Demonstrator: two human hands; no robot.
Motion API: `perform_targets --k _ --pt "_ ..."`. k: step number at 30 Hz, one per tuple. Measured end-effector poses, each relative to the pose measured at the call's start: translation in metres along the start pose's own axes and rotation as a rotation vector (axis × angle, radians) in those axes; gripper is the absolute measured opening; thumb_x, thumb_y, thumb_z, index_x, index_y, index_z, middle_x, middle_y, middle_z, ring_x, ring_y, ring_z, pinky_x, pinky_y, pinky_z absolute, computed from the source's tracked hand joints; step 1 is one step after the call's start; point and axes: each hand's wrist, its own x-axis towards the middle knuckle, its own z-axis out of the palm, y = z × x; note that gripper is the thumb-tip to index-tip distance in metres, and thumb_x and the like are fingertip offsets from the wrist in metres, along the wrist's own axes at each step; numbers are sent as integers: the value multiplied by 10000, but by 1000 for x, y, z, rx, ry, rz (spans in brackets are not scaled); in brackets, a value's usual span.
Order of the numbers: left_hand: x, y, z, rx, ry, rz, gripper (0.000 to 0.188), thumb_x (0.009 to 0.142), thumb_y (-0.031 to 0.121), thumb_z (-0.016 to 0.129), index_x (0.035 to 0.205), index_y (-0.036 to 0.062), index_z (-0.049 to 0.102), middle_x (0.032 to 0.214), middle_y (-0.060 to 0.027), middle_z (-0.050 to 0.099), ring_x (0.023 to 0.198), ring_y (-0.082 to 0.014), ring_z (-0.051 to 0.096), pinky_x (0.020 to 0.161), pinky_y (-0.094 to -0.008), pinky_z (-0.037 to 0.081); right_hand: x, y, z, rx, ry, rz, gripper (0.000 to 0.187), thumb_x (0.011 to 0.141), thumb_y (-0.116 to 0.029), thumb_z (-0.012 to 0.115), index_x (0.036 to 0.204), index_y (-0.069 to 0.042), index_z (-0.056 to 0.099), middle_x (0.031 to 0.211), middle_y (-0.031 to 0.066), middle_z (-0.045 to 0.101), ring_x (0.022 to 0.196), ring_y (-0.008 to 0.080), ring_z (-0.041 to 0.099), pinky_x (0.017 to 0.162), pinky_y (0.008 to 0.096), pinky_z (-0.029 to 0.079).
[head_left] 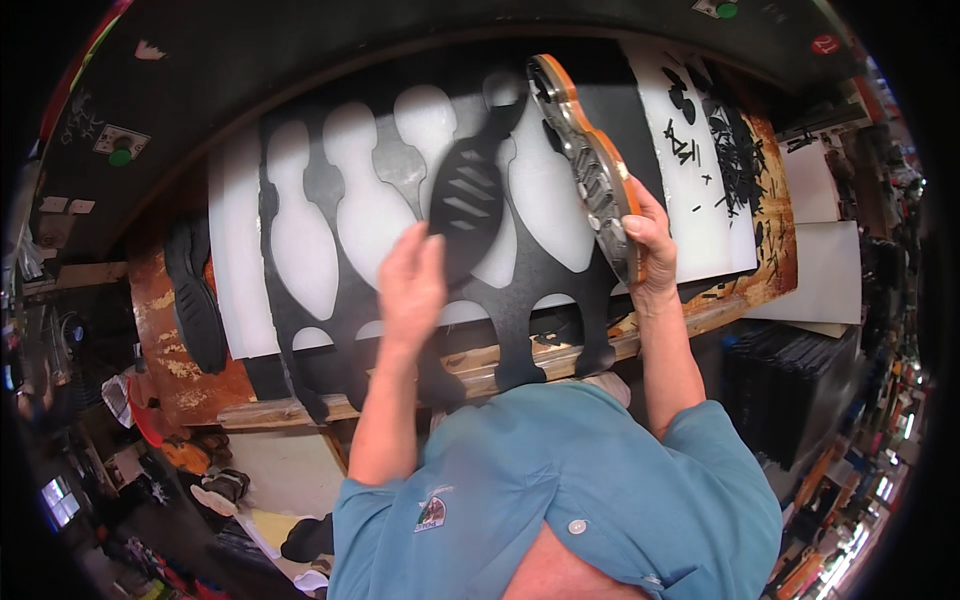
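My left hand (pixel 412 285), blurred by motion, grips the near edge of a black shoe-sole cutout (pixel 472 205) with several slanted slots through it. The cutout is tilted above the table. In my right hand (pixel 652 245) is a sole-shaped cutting die (pixel 590 165), held up on its side by its near end. The die has an orange outer edge and a metal inside. Beneath both lies a black sheet (pixel 565 295) with several sole-shaped holes, through which a white cutting board (pixel 237 250) shows. Part of the sheet hangs over the table's near edge.
Finished-looking black soles (pixel 195 290) lie stacked at the left. Small black scraps (pixel 738 150) cover the board's right end. A dark machine beam (pixel 360 35) with green buttons (pixel 120 157) spans the far side. Black sheets (pixel 790 385) are piled at the right.
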Motion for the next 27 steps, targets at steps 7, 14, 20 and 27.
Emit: perform_targets --k 7,14,20,27 --pt "-17 -18 -124 -41 206 75 308 1108 37 522 1362 -101 628 1185 -76 733 1033 -97 637 919 -255 512 -9 -15 -12 -317 76 -129 920 755 -295 806 1525 109 503 1406 196 637 1297 244 620 1156 345 440" --pt "-13 -66 -290 684 652 96 375 1046 147 662 1381 -21 684 1284 -183 743 1163 -250 694 1041 -379 534 11 -18 -38 -1179 141 -280 777 689 -218 875 1428 -69 687 1610 244 463 1404 355 556 1179 438 452" --pt "-6 -114 -426 1101 850 -123 486 995 213 688 1402 -51 659 1296 -277 720 1214 -402 687 1093 -442 504 20 -9 -43 -1503 80 -500 746 624 -259 823 1340 -71 734 1555 295 483 1289 429 550 1107 484 506" --pt "-2 -122 -372 967 879 82 476 1015 252 693 1399 -29 670 1404 -247 663 1271 -378 649 1081 -430 507 23 -27 -46 -1334 110 -402 763 641 -292 828 1370 -96 722 1579 298 468 1369 429 524 1145 474 490"
